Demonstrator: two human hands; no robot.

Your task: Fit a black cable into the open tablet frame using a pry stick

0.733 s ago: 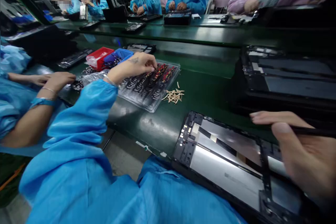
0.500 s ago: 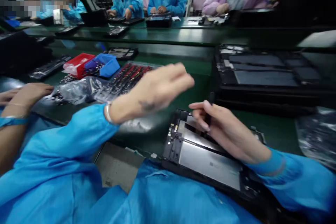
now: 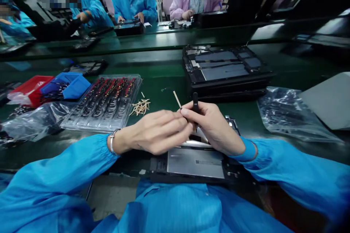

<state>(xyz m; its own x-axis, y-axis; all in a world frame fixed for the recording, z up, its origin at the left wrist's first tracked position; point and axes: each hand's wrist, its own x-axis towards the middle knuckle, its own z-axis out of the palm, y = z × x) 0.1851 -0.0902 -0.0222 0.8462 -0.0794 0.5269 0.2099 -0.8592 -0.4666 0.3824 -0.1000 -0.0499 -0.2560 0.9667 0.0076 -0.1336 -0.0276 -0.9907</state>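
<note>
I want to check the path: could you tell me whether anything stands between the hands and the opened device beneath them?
Nothing visible: the left hand and right hand hover directly over the opened device.

Clear parts tray (image 3: 104, 103) beside red bin (image 3: 30, 89) (blue bin (image 3: 72, 85) adjoining).

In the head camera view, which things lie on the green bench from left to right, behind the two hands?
red bin → blue bin → clear parts tray → small pile of strips → stack of open tablets → plastic bag

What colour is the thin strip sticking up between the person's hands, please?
Pale tan, seen in the head view: the strip rises between the left hand and right hand.
</note>
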